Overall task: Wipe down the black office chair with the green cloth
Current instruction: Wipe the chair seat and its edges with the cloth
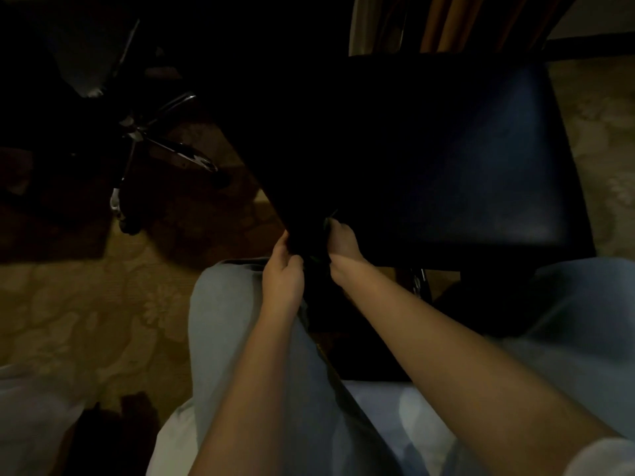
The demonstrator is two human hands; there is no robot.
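The black office chair [446,149] fills the upper middle of the dim view, its seat facing me. My left hand [283,269] grips the chair's near left corner, fingers curled over the edge. My right hand [342,243] presses against the same corner from the right, holding the green cloth [328,223]. Only a small green sliver of the cloth shows above the fingers; the rest is hidden under the hand.
A second swivel chair's chrome star base [154,139] with castors stands at the upper left. Patterned carpet [86,304] covers the floor. My knees in light trousers [223,321] are below the chair. Curtains [446,22] hang behind it.
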